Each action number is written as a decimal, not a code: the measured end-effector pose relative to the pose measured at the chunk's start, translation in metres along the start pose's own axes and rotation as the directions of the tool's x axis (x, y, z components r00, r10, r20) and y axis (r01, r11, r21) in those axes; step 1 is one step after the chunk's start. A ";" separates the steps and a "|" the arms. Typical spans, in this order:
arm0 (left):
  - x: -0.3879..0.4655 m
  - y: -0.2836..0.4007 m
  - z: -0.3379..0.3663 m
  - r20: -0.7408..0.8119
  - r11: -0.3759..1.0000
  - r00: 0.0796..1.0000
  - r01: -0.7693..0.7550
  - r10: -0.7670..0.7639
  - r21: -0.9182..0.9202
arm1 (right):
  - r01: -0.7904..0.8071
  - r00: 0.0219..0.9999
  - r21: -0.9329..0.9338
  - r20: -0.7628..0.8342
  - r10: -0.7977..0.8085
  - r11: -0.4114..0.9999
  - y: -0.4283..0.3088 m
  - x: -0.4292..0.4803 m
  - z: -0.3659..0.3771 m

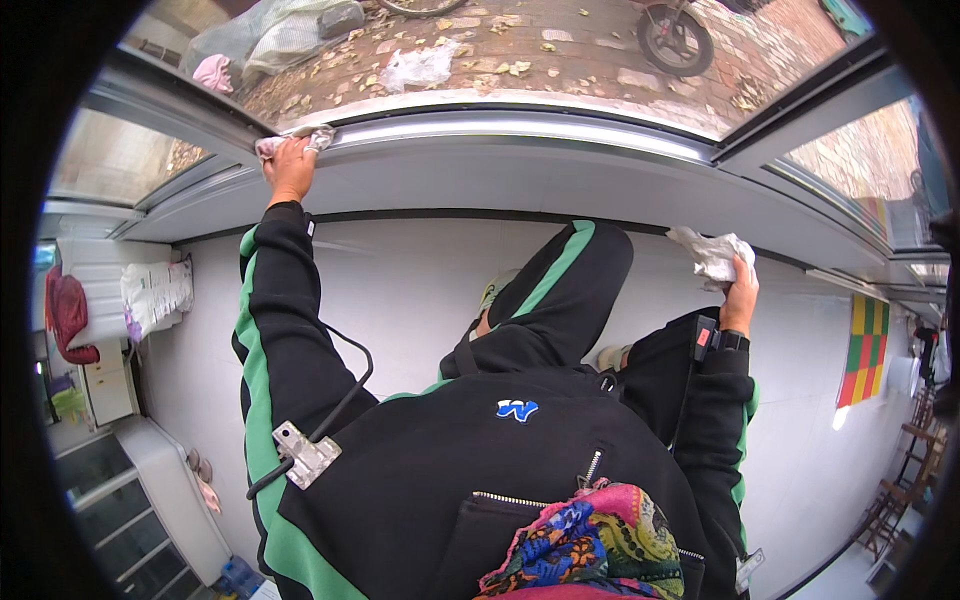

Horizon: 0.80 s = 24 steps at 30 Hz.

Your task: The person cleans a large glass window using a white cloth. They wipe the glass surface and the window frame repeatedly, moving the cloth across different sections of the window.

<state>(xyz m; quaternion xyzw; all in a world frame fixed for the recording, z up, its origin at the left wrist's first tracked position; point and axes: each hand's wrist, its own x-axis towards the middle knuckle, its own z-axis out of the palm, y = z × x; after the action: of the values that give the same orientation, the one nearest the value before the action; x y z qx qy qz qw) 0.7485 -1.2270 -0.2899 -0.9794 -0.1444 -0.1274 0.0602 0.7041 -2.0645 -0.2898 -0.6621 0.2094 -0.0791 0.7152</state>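
My left hand [290, 171] presses a crumpled, stained cloth [315, 138] onto the left end of the metal window frame's bottom rail [517, 133], at the corner with an upright. Held in my right hand [740, 296] is a whitish crumpled cloth [720, 253], off the window frame, above the floor at the right. The window glass [525, 60] spans the top of the view, with outdoor paving seen through it. Both arms reach forward, the left one farther. Part of each cloth is hidden by the fingers.
A white cabinet with a white bag [156, 289] and a dark red cloth [69, 315] stands at the left. Below it are a glass-fronted case [161, 480] and slippers [201, 469]. A coloured checkered mat [864, 351] and wooden chairs [896, 495] are at the right.
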 end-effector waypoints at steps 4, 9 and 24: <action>0.014 0.002 0.003 0.072 0.997 0.997 0.025 -0.020 -0.070 | 0.002 1.000 -0.011 0.021 -0.002 1.000 0.000 0.001 -0.001; -0.004 0.084 -0.024 0.007 0.988 0.997 -0.080 0.081 -0.132 | 0.006 1.000 0.024 0.022 -0.006 1.000 -0.005 -0.003 -0.007; -0.052 0.573 -0.109 -0.336 0.450 0.747 -0.631 0.574 -0.632 | 0.017 1.000 0.069 0.008 -0.018 0.997 0.007 0.005 -0.023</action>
<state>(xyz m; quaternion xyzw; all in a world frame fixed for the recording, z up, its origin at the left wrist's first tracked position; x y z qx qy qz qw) 0.8455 -1.8032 -0.2453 -0.9030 0.2753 -0.1789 -0.2771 0.6981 -2.0866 -0.2983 -0.6391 0.1975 -0.0896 0.7379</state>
